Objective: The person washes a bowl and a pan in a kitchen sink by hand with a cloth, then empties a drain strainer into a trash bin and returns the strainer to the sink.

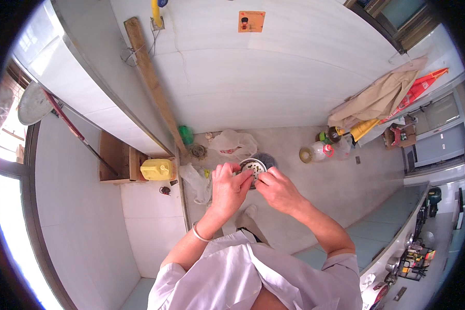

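Out in front of my body, both hands meet at a small round metal strainer cup (pixel 251 163) with a shiny rim and a pale inside marked by dark holes or bits. My left hand (pixel 228 188) grips its left side, the thumb reaching over the inside. On the right rim are the bent fingers of my right hand (pixel 279 190), which hide part of the cup. Behind the cup, lower down, a dark round container (pixel 266 159) shows partly.
Plastic bags (pixel 234 144) and a green container (pixel 185 135) lie by the wall. A wooden plank (pixel 155 83) leans at the left, near a yellow jug (pixel 155 169). Bottles (pixel 318 151) stand on the floor to the right. A counter (pixel 395 209) bears pots and condiments.
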Motion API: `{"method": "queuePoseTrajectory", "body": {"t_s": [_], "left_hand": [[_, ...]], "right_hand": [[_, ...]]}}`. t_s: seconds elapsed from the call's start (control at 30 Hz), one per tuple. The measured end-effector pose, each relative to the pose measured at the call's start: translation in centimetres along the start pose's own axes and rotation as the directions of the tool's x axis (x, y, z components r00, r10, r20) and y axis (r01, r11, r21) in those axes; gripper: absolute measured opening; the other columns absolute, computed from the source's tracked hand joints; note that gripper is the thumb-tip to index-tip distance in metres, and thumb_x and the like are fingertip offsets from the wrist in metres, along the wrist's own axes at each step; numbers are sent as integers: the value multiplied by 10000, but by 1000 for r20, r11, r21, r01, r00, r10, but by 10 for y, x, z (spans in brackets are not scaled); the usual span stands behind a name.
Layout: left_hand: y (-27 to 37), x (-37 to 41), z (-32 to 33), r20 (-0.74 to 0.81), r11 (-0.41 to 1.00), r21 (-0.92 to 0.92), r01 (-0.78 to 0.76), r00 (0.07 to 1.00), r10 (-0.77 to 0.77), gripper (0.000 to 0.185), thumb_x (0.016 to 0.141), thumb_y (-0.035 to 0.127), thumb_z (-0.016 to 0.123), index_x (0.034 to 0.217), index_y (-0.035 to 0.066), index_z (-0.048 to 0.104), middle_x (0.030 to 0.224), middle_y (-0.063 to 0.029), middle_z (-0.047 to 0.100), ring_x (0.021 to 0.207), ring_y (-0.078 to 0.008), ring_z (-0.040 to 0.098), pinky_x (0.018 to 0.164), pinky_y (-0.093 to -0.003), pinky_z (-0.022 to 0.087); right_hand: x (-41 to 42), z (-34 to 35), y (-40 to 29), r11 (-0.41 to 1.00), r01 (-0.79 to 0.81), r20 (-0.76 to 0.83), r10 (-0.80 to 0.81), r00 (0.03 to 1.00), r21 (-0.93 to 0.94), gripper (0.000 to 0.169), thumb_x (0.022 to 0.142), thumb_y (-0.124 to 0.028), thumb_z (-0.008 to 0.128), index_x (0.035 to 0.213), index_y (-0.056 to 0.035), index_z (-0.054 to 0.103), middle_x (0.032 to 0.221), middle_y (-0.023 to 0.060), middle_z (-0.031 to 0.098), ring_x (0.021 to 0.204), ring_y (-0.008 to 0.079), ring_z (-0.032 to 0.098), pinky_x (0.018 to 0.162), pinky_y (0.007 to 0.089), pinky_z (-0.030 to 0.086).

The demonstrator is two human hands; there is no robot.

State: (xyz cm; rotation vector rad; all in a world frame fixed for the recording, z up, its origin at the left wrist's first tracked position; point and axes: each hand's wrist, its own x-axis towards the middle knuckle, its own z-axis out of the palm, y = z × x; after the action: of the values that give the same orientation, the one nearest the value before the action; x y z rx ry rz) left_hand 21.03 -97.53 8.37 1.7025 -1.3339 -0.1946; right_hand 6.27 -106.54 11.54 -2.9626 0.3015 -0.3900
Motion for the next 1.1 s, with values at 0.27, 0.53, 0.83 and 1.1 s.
{"method": "queuePoseTrajectory", "body": {"t_s": [0.27, 0.53, 0.83, 1.1], "left_hand": [[30, 5, 58, 18, 951, 272, -145, 989, 146, 151, 647, 130, 669, 791, 175, 669, 814, 21, 512, 843, -182, 487, 838, -456, 297], [53, 18, 107, 121, 922, 261, -285, 958, 262, 104, 594, 134, 646, 691, 153, 613, 713, 40, 483, 782, -160, 476, 774, -413, 315], [61, 34, 131, 213, 921, 204, -332, 933, 290, 81, 569, 125, 642, 638, 144, 604, 664, 32, 492, 736, -169, 471, 723, -363, 321], [59, 31, 118, 216, 996, -84, -12, 976, 30, 75, 674, 80, 662, 742, 104, 646, 779, -34, 534, 817, -227, 489, 772, -410, 354]], "right_hand": [[-41, -7, 27, 1000, -11, 11, 10, 1000, 9, 49, 676, -101, 562, 704, -62, 565, 768, 42, 500, 750, 198, 465, 692, 277, 439], [-79, -18, 65, 999, 28, -54, -26, 998, 35, 56, 650, -90, 570, 695, -57, 571, 768, 34, 501, 765, 187, 475, 691, 266, 459], [-97, -26, 91, 996, 63, -77, -59, 995, 56, 64, 656, -90, 571, 698, -42, 575, 787, 39, 519, 774, 188, 479, 694, 265, 459], [-107, -27, 109, 998, 69, -64, -68, 996, 9, 69, 637, -98, 578, 679, -45, 565, 764, 44, 506, 753, 188, 474, 674, 262, 450]]}}
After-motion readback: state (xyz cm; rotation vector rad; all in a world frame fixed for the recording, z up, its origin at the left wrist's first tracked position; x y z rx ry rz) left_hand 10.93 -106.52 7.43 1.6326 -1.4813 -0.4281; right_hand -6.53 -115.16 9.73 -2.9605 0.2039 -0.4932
